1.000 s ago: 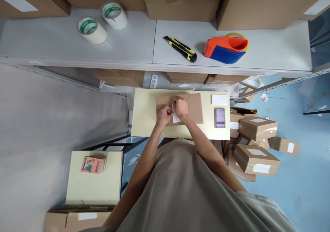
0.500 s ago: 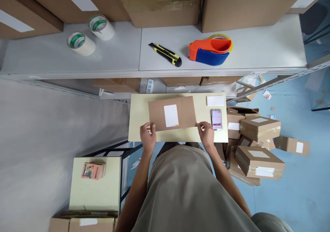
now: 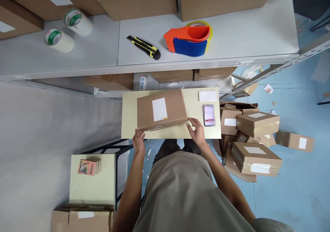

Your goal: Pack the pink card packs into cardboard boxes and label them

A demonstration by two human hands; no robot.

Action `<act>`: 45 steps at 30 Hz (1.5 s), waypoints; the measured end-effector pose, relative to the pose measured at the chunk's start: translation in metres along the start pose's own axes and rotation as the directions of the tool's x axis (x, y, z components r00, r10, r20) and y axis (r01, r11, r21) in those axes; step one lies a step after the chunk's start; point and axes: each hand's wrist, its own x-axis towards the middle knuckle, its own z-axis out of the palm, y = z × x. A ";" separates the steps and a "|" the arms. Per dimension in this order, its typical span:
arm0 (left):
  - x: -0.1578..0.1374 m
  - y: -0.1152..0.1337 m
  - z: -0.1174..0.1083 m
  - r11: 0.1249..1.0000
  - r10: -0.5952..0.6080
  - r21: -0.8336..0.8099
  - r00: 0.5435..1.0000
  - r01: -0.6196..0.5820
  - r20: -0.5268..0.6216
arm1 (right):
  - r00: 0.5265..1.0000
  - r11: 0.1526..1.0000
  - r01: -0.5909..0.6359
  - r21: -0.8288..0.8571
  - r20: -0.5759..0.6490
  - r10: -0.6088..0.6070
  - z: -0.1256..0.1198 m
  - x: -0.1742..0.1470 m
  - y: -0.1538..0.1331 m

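A brown cardboard box [image 3: 175, 110] with a white label [image 3: 160, 109] lies slightly askew on the small cream table [image 3: 129, 105]. Along its near side a thin, layered cardboard edge shows. My left hand [image 3: 139, 142] is at the near left corner, its fingers closed on the edge. At the near right corner my right hand [image 3: 197, 132] grips the edge between fingers and thumb. The fingertips under the cardboard are partly hidden. To the right of the box lie a phone [image 3: 208, 115] and a white rectangular item [image 3: 207, 96].
On the shelf [image 3: 232, 46] beyond are a box cutter [image 3: 144, 47], an orange-and-blue tape dispenser [image 3: 188, 39] and two tape rolls [image 3: 78, 22]. Sealed cartons [image 3: 256, 158] are piled on the floor at right. A side table [image 3: 90, 190] at left bears a stack of booklets [image 3: 89, 167].
The box has come a little toward me and left on the table, and its near side now shows. Both hands moved with it. The whole view has shifted slightly.
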 end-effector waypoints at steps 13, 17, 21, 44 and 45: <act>-0.049 -0.023 -0.054 0.895 0.371 0.217 0.921 -0.389 0.120 | 0.995 0.998 -0.055 -0.022 -0.080 0.053 -0.027 -0.101 -0.009; -0.073 -0.060 -0.081 0.925 0.340 0.138 0.933 -0.354 0.116 | 0.993 0.998 -0.067 -0.012 -0.097 0.065 -0.032 -0.159 -0.002; -0.109 -0.088 -0.098 0.942 0.320 0.066 0.939 -0.330 0.127 | 0.987 0.997 -0.077 0.000 -0.139 0.076 -0.043 -0.219 0.003; -0.391 -0.098 0.073 0.874 0.300 -0.142 0.287 -0.465 0.910 | 0.601 0.933 -0.319 -0.167 -0.797 0.063 -0.353 -0.325 0.078; -0.400 -0.095 0.088 0.862 0.310 -0.157 0.257 -0.482 0.915 | 0.593 0.935 -0.315 -0.166 -0.803 0.057 -0.368 -0.319 0.087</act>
